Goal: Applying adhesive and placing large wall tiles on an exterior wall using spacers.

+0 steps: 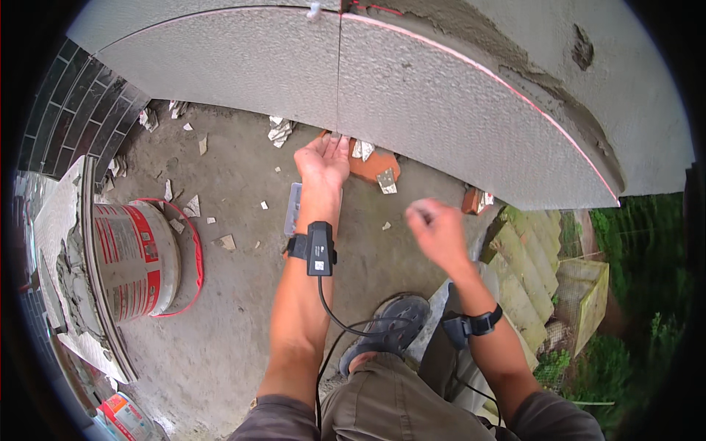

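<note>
My left hand (323, 158) is palm up with fingers bent at the lower end of the vertical seam between two grey textured tiles (456, 110); what its fingertips hold is unclear. An orange brick (375, 169) with white shards (386, 180) sits just beside it under the tiles. My right hand (434, 224) is raised right of it, thumb and fingers closed on something too small to name. A pale plastic box (296, 206) is partly hidden by my left forearm. A small white piece (314, 11) sits on the seam's upper end.
A red-handled bucket (129, 264) carries mortar-smeared tile (66, 235) at the left, beside dark brick tiles (62, 110). Broken shards (228, 241) lie on the concrete floor (228, 162). My shod foot (382, 334) is near mossy stepped slabs (529, 264), with a drop to greenery beyond.
</note>
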`<state>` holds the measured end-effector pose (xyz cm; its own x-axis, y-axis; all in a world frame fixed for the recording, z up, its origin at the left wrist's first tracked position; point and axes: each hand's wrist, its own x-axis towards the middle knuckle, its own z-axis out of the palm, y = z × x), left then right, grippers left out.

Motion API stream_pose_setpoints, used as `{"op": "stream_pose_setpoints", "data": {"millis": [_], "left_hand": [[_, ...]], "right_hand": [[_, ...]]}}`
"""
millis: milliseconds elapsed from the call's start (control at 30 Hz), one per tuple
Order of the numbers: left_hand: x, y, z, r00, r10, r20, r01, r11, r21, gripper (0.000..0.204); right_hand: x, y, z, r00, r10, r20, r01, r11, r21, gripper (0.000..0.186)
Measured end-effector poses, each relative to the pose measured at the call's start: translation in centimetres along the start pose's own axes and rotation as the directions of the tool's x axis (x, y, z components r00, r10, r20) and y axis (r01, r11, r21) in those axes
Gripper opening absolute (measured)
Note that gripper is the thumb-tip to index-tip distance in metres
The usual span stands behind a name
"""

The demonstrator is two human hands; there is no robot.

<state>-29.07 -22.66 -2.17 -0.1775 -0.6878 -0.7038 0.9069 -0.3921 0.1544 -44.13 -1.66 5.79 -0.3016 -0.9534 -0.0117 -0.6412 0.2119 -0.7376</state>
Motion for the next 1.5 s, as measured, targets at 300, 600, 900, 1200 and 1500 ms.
{"op": "stream_pose_setpoints", "data": {"millis": [300,600,900,1200,1500], "left_hand": [[-2.1,0.0,1.8,1.0,0.024,-0.016,-0.021,0.986,0.165,0.057],[0.5,2.0,1.8,0.998,-0.041,-0.043,0.05,0.971,0.234,0.063],[1.9,2.7,1.8,0.994,-0.059,-0.097,0.08,0.968,0.237,0.065],[1.6,2.6,2.0,0.991,-0.048,-0.126,0.076,0.971,0.228,0.065],[2.0,2.5,1.8,0.991,-0.082,-0.103,0.103,0.971,0.217,0.062]], "right_hand": [[-0.8,-1.1,4.5,0.968,-0.064,0.244,0.105,0.982,-0.157,0.018],[-0.4,-4.1,8.4,0.975,-0.131,0.182,0.147,0.986,-0.078,0.014],[3.3,-4.7,15.2,0.737,-0.47,0.485,0.664,0.637,-0.392,0.018],[4.4,-5.5,15.4,0.684,-0.297,0.666,0.68,0.589,-0.436,0.021],[4.0,-3.6,16.6,0.773,-0.346,0.532,0.605,0.655,-0.452,0.024]]}}
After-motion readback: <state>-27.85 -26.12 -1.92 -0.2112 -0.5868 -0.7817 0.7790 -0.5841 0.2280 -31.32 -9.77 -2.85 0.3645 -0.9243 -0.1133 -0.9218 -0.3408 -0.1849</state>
